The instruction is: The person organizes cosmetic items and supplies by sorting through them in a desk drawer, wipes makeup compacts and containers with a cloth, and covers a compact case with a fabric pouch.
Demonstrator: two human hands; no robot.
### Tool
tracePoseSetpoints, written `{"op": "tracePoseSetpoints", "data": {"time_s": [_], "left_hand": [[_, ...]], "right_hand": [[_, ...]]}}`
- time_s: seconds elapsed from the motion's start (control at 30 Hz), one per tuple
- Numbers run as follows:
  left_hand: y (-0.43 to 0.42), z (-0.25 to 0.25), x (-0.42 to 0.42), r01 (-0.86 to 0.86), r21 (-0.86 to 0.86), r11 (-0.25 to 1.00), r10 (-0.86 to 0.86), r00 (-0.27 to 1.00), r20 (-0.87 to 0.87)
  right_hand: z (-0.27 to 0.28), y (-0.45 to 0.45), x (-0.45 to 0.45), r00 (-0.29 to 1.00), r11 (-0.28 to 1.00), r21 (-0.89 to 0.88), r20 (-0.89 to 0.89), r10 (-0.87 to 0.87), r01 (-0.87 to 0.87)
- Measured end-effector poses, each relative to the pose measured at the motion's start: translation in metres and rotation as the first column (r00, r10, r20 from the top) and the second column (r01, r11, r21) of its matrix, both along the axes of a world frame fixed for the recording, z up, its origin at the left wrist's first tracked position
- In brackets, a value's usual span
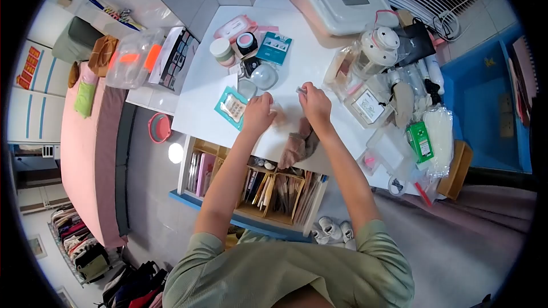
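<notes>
Over the white table [200, 100], my left hand [260, 114] is closed, and a blurred, see-through thing [278, 115] shows beside its fingers. I cannot make out what those fingers hold. My right hand [315, 105] pinches a small grey piece [301, 90], its kind unclear. Below my hands, a crumpled brownish cloth [295, 147] lies over the table's front edge. To the left of my left hand is a teal packet [230, 106] with a pale label. A clear round-lidded container [264, 76] and several jars [221, 50] stand just beyond.
An open drawer [194, 178] with wooden dividers and slim items sticks out below the table. On the right are a white lantern-like jar [379, 45], plastic bags and a green box [420, 141]. A pink bin with a white lid [351, 3] stands at the back.
</notes>
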State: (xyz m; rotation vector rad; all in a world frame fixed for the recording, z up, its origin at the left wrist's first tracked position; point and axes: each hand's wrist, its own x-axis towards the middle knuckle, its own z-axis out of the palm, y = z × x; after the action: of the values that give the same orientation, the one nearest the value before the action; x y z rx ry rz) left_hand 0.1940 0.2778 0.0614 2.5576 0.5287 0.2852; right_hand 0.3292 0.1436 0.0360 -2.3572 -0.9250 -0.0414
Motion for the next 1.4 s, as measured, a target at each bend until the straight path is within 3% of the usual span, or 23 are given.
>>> {"op": "tracePoseSetpoints", "data": {"time_s": [0.07, 0.17, 0.3, 0.4, 0.53, 0.63, 0.7, 0.83, 0.93, 1.0, 1.1, 1.13, 1.27, 1.37, 1.4], "left_hand": [[-0.005, 0.008, -0.005, -0.143, -0.179, 0.973, 0.146, 0.989, 0.0], [0.0, 0.011, -0.02, -0.131, -0.317, 0.939, 0.17, 0.981, 0.098], [0.003, 0.005, -0.053, -0.186, -0.596, 0.781, 0.259, 0.965, 0.039], [-0.011, 0.021, -0.096, -0.157, -0.94, 0.304, 0.355, 0.934, -0.041], [-0.017, 0.017, -0.164, -0.16, -0.987, 0.006, 0.285, 0.947, -0.152], [-0.029, 0.0, -0.211, -0.243, -0.968, -0.058, 0.306, 0.919, -0.249], [-0.035, -0.019, -0.234, -0.262, -0.963, -0.063, 0.278, 0.922, -0.269], [-0.047, -0.041, -0.246, -0.33, -0.944, -0.004, 0.231, 0.918, -0.322], [-0.053, -0.056, -0.241, -0.279, -0.957, -0.08, 0.262, 0.92, -0.29], [-0.051, -0.082, -0.232, -0.261, -0.96, -0.106, 0.288, 0.916, -0.281], [-0.048, -0.094, -0.216, -0.152, -0.988, 0.009, 0.327, 0.935, -0.141], [-0.044, -0.095, -0.212, -0.065, -0.99, 0.121, 0.23, 0.973, -0.036], [-0.035, -0.089, -0.191, -0.13, -0.966, 0.224, 0.182, 0.979, -0.09], [-0.028, -0.094, -0.187, -0.091, -0.908, 0.41, 0.1, 0.994, -0.054], [-0.022, -0.124, -0.188, -0.039, -0.875, 0.483, 0.06, 0.998, -0.012]], "right_hand": [[0.005, -0.002, -0.015, 0.996, 0.999, 0.04, -0.093, -0.007, 0.011], [0.015, -0.01, -0.041, 0.971, 0.991, 0.126, -0.239, -0.012, 0.043], [0.048, -0.021, -0.086, 0.863, 0.974, 0.218, -0.503, 0.052, 0.068], [0.029, -0.033, -0.127, 0.8, 0.939, 0.338, -0.581, 0.153, 0.065], [0.018, -0.05, -0.196, 0.607, 0.876, 0.439, -0.758, 0.239, 0.203], [-0.002, -0.064, -0.249, 0.54, 0.901, 0.343, -0.827, 0.156, 0.264], [-0.019, -0.069, -0.279, 0.442, 0.916, 0.225, -0.895, 0.059, 0.332], [-0.035, -0.074, -0.313, 0.256, 0.86, 0.215, -0.961, 0.102, 0.463], [-0.019, -0.075, -0.316, 0.049, 0.8, 0.037, -0.999, 0.01, 0.599], [-0.035, -0.074, -0.311, 0.053, 0.766, 0.077, -0.997, 0.056, 0.638], [-0.043, -0.065, -0.296, 0.073, 0.716, 0.093, -0.996, 0.058, 0.692], [-0.043, -0.06, -0.29, 0.084, 0.705, 0.095, -0.995, 0.051, 0.703], [-0.063, -0.043, -0.266, 0.09, 0.645, 0.103, -0.995, 0.053, 0.757], [-0.067, -0.036, -0.26, 0.163, 0.619, 0.127, -0.987, -0.001, 0.775], [-0.074, -0.036, -0.26, 0.189, 0.61, 0.159, -0.982, 0.016, 0.776]]}}
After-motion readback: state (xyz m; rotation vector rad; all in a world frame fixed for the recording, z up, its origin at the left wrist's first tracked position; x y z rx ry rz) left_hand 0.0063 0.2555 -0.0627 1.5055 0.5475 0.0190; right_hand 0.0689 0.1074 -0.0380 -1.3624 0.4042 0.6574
